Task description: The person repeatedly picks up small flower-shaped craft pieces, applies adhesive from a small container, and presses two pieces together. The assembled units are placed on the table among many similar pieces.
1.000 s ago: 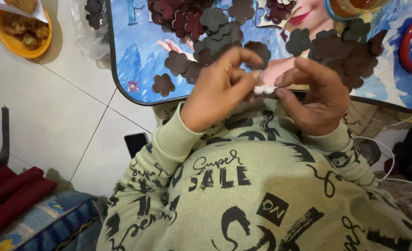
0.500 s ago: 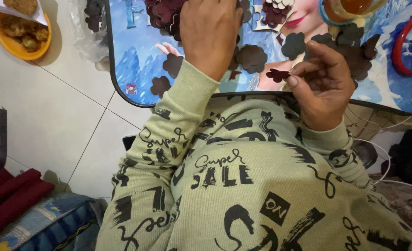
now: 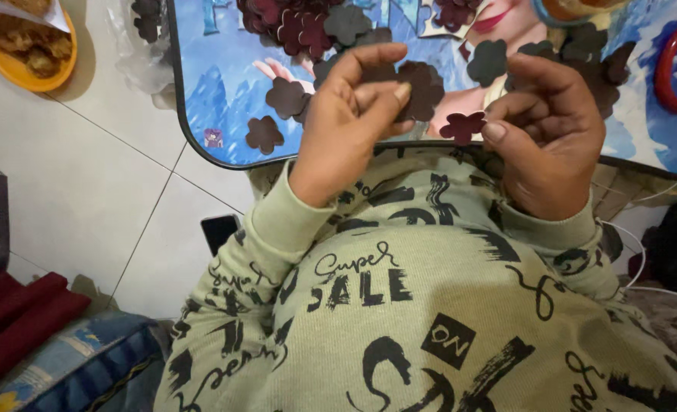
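Fingers point(image 3: 384, 95) of the left hand point(image 3: 346, 130) pinch a dark flower-shaped cutout point(image 3: 424, 85) at upper centre; the right hand point(image 3: 548, 133), just right of it, grips a maroon flower cutout point(image 3: 463, 124) between thumb and fingertips. Behind both lies a blue picture tray point(image 3: 209, 91) strewn with loose flower cutouts point(image 3: 293, 30). An orange bowl of food point(image 3: 25, 49) sits at upper left, red fabric point(image 3: 14, 320) at lower left. Half a second ago the left hand reached onto the tray; it has come back holding a piece.
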`<state>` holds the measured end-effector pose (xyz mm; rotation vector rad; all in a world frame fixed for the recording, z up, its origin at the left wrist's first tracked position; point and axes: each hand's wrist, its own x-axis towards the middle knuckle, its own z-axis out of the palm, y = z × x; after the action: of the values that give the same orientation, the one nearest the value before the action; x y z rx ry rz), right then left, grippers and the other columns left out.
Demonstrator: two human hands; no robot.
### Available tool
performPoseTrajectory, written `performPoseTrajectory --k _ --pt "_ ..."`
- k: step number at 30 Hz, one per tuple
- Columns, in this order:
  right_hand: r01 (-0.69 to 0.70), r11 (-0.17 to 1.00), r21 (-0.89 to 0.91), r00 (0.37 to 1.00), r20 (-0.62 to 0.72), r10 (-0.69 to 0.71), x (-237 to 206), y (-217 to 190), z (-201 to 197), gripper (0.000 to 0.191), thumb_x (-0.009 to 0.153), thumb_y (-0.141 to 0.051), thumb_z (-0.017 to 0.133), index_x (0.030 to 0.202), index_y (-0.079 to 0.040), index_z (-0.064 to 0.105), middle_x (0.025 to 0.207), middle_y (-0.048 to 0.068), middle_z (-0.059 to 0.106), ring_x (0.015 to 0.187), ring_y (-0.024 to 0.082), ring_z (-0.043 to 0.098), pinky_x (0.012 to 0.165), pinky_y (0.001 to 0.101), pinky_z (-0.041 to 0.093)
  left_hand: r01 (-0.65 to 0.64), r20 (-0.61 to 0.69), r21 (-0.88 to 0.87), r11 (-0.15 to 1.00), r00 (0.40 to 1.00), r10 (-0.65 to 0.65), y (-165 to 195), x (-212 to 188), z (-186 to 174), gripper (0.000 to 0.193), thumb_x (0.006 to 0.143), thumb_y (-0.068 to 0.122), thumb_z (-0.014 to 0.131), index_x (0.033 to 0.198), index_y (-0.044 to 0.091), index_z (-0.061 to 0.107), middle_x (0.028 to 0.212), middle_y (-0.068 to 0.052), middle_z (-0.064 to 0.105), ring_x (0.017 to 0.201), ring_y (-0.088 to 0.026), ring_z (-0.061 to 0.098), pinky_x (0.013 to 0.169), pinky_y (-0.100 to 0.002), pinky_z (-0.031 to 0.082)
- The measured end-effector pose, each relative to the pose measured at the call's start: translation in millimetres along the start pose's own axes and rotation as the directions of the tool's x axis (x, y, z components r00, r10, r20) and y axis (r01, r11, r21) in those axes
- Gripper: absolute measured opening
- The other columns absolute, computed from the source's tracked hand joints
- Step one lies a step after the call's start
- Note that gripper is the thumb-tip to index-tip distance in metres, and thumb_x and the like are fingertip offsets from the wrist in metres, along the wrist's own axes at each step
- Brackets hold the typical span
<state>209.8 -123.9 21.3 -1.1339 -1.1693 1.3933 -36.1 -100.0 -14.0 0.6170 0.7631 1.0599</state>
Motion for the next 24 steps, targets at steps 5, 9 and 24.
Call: performPoseTrajectory --k 5,9,24 --pt "-0.036 0.999 0.015 0.998 0.056 0.035 4 4 1 0.046 0.103 0.01 0.069 0.145 0.004 0.053 0.104 0.009 0.07 0.087 0.008 0.065 0.077 0.0169 0.053 0.037 0.068 0.002 0.999 0.997 -0.037 -18 -11 7 0.048 0.112 0.007 0.057 0.157 0.006 0.045 0.123 -0.006 0.071 0.111 -0.01 0.068 0.093 -0.028 0.059" --pt "-0.109 0.994 0.01 0.994 -0.001 0.109 5 7 7 0.05 0.098 0.011 0.069 0.145 0.006 0.053 0.109 0.008 0.069 0.09 0.009 0.067 0.081 0.0182 0.054 0.098 0.095 -0.062 0.993 0.991 -0.092 -20 -14 6 0.052 0.112 0.007 0.053 0.162 0.009 0.038 0.13 -0.004 0.069 0.116 -0.009 0.067 0.099 -0.027 0.058" --pt "-0.196 0.963 -0.184 0.98 0.001 0.199 17 -15 19 0.057 0.095 0.01 0.068 0.149 0.003 0.05 0.099 0.006 0.067 0.084 0.005 0.065 0.074 0.015 0.05 -0.02 0.157 0.022 1.0 0.987 0.016 -27 -14 7 0.056 0.115 -0.004 0.049 0.165 0.009 0.027 0.122 -0.008 0.069 0.109 -0.007 0.064 0.1 -0.023 0.053"
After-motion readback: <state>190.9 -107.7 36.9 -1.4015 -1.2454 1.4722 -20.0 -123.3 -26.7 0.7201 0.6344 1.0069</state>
